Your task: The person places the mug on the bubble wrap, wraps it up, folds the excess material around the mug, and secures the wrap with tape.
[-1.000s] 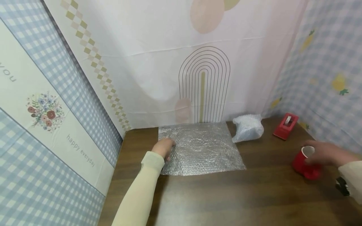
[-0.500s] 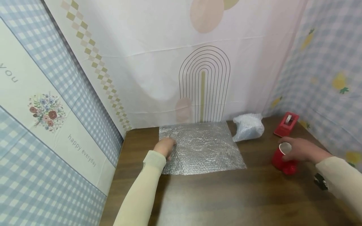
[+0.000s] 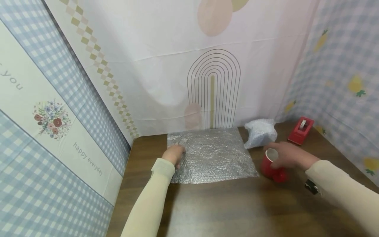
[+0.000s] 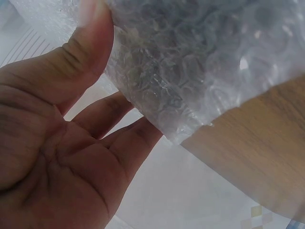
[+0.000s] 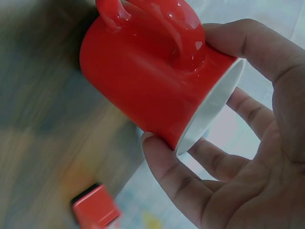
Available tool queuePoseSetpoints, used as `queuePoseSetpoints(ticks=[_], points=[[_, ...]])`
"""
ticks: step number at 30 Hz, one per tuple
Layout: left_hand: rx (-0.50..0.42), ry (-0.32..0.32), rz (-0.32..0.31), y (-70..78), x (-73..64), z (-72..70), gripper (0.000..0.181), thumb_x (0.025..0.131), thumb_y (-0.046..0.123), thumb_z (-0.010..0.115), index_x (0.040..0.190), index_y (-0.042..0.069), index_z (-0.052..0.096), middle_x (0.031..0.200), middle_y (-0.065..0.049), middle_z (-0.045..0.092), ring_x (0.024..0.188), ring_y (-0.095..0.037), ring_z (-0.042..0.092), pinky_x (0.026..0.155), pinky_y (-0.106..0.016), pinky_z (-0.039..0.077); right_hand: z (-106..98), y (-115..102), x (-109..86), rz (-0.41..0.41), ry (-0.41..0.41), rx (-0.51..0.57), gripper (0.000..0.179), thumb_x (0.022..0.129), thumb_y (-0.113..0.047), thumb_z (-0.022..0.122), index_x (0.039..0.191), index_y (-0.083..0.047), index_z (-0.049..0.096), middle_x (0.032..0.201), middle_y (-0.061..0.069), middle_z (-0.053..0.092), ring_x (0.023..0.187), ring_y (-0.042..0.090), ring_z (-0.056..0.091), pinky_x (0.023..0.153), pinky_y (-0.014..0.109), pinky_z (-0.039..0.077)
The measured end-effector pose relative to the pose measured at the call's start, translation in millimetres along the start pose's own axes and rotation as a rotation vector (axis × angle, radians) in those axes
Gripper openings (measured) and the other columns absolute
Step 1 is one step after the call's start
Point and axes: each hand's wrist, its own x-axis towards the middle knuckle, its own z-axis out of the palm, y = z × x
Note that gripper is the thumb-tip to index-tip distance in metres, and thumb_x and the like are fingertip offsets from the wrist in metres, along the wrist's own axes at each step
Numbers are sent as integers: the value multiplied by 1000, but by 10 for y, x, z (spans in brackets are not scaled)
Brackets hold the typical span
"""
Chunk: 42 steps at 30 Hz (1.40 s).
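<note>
Centrally, a sheet of bubble wrap (image 3: 217, 154) lies spread on the far part of the wooden table (image 3: 207, 210), its left edge pinched between thumb and fingers of the left hand (image 3: 173, 154). To its right, the right hand (image 3: 289, 154), fingers curved about the rim, grips a red mug (image 3: 268, 167) near the sheet's near right corner; beyond lie a wrapped bundle (image 3: 260, 133) and, farther right, a red tape dispenser (image 3: 299, 133).
</note>
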Motion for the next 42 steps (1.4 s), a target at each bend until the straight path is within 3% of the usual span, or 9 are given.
queuePoseSetpoints(ticks=[10,17,28,38,42], points=[[-29,-13,-21,-75,79,13,83,76,-3,94,155,9,70,163,-19,66,154,-42,62,125,-52,57,34,-638,273,-60,-11,47,69,78,-15,94,142,-8,71,118,19,74,99,30,66,77,43,62],[-57,4,-22,-41,95,46,85,76,-5,94,155,11,70,164,-17,66,155,-42,61,124,-52,57,-6,-936,506,-12,-61,78,72,80,-13,95,147,-12,69,133,28,67,107,36,71,82,49,70],[-72,-2,-47,-105,129,86,88,73,-3,96,156,15,70,168,-15,63,159,-44,56,131,-56,51,75,-1236,1047,-94,-39,67,70,83,-10,91,149,-13,69,138,26,72,114,37,71,83,46,69],[-5,25,4,-121,127,98,87,72,4,100,153,16,72,162,-13,68,154,-41,62,130,-53,52,173,-1371,1392,-95,-12,75,72,84,-12,91,153,-15,69,143,27,70,120,40,69,87,47,68],[-15,32,-1,-147,122,111,87,71,1,100,152,15,73,160,-13,70,151,-41,65,129,-52,53,262,-1435,1523,-130,16,80,75,82,-13,92,153,-12,68,142,28,71,119,39,70,89,49,66]])
